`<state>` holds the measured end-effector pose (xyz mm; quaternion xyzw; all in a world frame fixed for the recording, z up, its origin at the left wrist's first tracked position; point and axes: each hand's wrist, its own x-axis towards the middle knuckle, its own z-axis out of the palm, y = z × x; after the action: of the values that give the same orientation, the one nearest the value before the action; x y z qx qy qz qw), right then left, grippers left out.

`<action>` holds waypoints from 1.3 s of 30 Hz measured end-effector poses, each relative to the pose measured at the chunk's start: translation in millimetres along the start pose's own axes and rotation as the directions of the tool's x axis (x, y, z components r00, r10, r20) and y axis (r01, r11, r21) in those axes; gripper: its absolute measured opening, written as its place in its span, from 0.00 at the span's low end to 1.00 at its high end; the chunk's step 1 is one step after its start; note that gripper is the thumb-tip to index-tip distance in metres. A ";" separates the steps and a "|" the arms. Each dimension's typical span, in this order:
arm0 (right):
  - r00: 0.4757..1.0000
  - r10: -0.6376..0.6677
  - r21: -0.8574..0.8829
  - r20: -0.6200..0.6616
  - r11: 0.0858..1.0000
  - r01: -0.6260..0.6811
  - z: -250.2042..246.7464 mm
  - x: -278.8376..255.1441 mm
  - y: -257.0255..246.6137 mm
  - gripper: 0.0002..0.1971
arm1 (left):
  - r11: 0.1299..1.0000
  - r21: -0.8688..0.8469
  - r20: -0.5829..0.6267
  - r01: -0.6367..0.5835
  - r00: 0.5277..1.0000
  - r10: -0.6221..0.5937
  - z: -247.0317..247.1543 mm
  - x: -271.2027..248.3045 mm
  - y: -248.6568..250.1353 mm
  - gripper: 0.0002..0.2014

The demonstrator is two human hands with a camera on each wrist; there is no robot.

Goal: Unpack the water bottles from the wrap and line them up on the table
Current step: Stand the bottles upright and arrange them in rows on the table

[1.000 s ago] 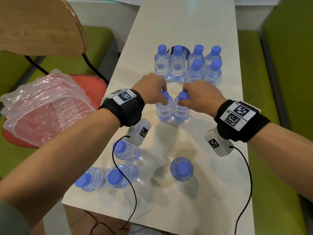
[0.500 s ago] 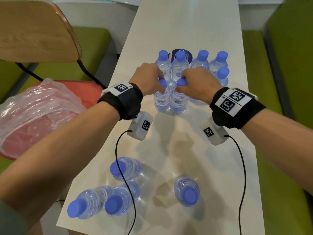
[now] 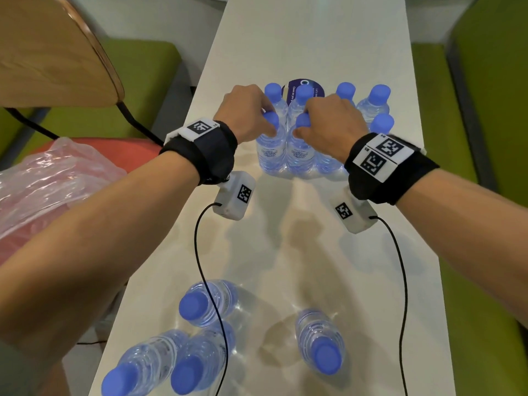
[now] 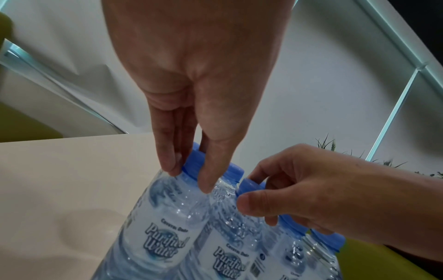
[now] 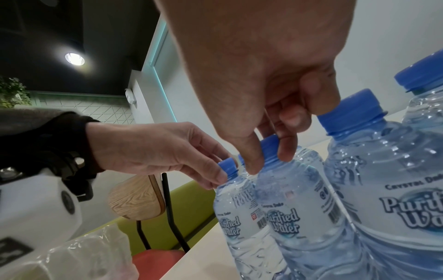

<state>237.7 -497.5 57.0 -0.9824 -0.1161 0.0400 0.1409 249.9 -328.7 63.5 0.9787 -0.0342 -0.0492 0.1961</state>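
On the white table (image 3: pixel 314 38), left hand (image 3: pixel 245 111) and right hand (image 3: pixel 331 121) each pinch a blue cap of upright bottles (image 3: pixel 285 152) labelled "Purified Water".

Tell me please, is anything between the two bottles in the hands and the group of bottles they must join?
Nothing visible. The left hand and the right hand each pinch a bottle by its cap, left bottle, right bottle, and both bottles already stand against the lined-up bottles on the table.
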 end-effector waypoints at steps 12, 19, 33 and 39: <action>1.000 -0.004 -0.055 -0.011 0.998 0.004 1.5 -4.1 -4.4 0.12 | 1.000 -0.004 -0.026 0.019 0.999 -0.019 4.3 -5.5 -3.0 0.13; 1.000 -0.013 -0.078 -0.008 0.997 0.012 4.1 -2.9 -2.8 0.14 | 0.999 -0.018 -0.022 0.031 0.999 -0.031 4.5 -5.3 -2.4 0.14; 1.000 -0.017 -0.003 -0.009 1.000 0.017 -5.7 -60.7 -5.2 0.24 | 0.973 -0.118 0.018 0.199 0.980 -0.199 -15.3 -55.4 13.3 0.14; 0.988 -0.107 0.084 0.112 0.992 0.098 -15.8 -135.9 -26.0 0.18 | 0.931 -0.299 0.052 0.211 0.977 -0.205 -25.7 -137.7 31.4 0.08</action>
<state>102.0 -510.0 85.8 -0.9648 -0.1729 0.0946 0.1742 114.5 -336.0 110.7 0.9346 0.0758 -0.0838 0.3372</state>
